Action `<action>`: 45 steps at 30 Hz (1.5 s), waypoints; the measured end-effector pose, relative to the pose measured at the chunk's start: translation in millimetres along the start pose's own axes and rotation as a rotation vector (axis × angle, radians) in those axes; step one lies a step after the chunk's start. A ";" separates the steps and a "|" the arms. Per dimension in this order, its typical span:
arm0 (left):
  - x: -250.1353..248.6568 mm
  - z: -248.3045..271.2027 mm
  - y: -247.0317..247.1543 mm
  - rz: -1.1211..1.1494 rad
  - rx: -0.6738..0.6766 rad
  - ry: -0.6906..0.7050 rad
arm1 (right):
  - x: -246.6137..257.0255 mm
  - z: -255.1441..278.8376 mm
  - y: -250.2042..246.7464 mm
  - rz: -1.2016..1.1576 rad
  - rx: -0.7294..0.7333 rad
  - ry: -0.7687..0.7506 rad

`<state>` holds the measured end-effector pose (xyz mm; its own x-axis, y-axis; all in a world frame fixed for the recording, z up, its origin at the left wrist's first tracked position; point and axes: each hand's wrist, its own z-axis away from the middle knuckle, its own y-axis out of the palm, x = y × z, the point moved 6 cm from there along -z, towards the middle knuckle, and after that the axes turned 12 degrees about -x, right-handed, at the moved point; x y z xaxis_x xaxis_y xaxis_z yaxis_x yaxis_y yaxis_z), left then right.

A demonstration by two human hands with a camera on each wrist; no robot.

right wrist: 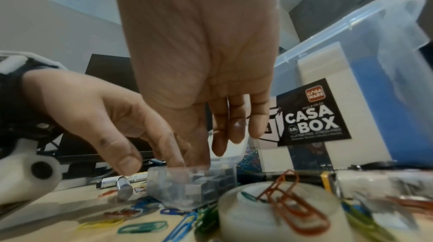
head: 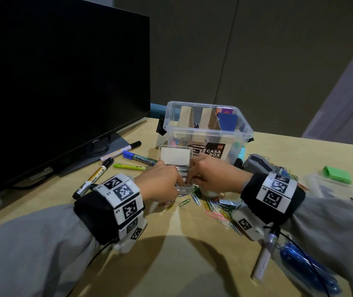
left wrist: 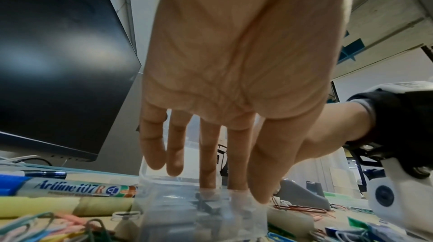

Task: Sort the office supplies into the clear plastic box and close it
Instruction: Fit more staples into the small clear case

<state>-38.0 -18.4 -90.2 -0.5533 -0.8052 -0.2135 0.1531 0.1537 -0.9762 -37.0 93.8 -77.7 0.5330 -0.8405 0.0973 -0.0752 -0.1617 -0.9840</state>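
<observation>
Nearest on the counter [head: 171, 264]: a white pen [head: 262, 262] and a blue pen [head: 308, 269] by the right sleeve, then a loose scatter of coloured paper clips [head: 214, 209], too many and too tangled to count, some lying on a roll of clear tape [right wrist: 276, 207]. Just beyond, both hands work at one small clear case [head: 185, 187] with its hinged lid [head: 176, 156] standing open; it appears to hold dark binder clips, number not readable. Left hand [head: 160, 182] reaches in with fingers [left wrist: 207, 162] extended, tips down inside the case; whether they pinch anything cannot be told. Right hand [head: 212, 174] is likewise at the rim, fingers down, grasp hidden. Judged step: filling or tidying this small case before it goes into the box. Next move likely calls for shutting the lid and lifting the case over the rim. Left of the hands lie four markers and one yellow highlighter [head: 129, 167]; right, one grey stapler [head: 259, 162] and one green item [head: 337, 174]. Farther back stands the clear plastic box [head: 205, 125], open, with two cardboard dividers, beside a dark monitor [head: 60, 82].
</observation>
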 end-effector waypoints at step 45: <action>-22.8 -21.3 -38.0 0.242 -0.478 -0.060 | -34.8 53.8 2.6 0.220 0.448 0.245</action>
<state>-48.6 6.4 -49.1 -0.4982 -0.7438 -0.4455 -0.1272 0.5710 -0.8111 -10.4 150.5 -91.7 0.3298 -0.9338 -0.1387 0.2317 0.2225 -0.9470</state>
